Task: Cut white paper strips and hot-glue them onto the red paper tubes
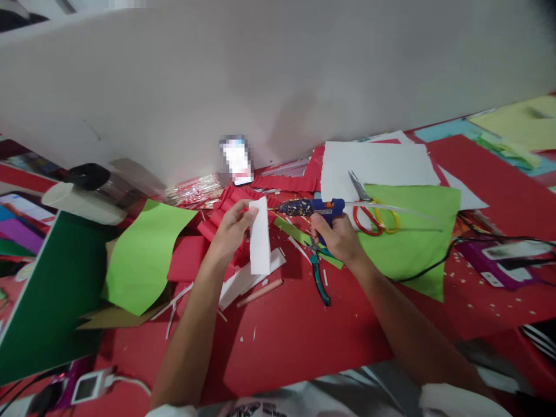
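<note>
My left hand (236, 227) pinches a white paper strip (260, 246) near its upper end and holds it upright above the table. My right hand (336, 234) is wrapped round the grip of a blue hot glue gun (310, 207), a clear glue stick jutting from its back. The gun's nozzle points left, close to the strip's upper right edge; whether they touch I cannot tell. Under my right hand lie teal-handled pliers (319, 278). More white strips (243, 284) and a pink pencil-like stick (260, 292) rest below my left hand.
Scissors (367, 202) with red and yellow handles lie on green paper (408, 243) at right. A phone (237, 159) leans on the wall. Red crepe paper (212, 226), a green sheet (145, 260) and a tumbler (84, 200) stand left. A purple power strip (490, 263) with cables sits right.
</note>
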{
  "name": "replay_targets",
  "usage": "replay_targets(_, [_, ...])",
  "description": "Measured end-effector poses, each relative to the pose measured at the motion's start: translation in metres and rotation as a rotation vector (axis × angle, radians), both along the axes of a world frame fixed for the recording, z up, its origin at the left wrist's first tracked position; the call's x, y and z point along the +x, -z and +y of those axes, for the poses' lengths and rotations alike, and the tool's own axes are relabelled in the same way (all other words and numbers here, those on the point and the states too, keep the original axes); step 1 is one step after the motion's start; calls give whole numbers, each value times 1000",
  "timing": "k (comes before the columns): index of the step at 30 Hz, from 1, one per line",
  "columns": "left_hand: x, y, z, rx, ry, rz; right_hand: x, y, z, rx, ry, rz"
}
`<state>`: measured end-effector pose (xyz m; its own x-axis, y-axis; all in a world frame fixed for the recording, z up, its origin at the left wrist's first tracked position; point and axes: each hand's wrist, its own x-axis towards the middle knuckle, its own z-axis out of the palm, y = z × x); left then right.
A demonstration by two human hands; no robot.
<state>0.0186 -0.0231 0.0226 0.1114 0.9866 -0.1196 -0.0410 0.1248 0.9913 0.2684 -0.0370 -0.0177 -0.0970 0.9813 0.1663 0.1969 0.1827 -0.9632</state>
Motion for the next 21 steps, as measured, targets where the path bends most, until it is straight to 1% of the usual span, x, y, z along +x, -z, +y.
replay_targets(4, [-1, 1, 1, 9, 2, -6, 0, 2, 0, -49, -4, 55])
replay_targets(12, [0, -1, 0, 8, -5, 6, -1, 3, 0, -24, 4, 49])
replay_targets(15, [0, -1, 0, 7, -6, 2, 0, 0, 0, -6, -5, 6])
replay_targets(18, [-1, 1, 1, 9, -6, 7, 1, -6, -1, 9, -47, -39])
replay_targets(21, [-3, 4, 2, 14, -10, 15, 1, -9, -2, 19, -69, -37])
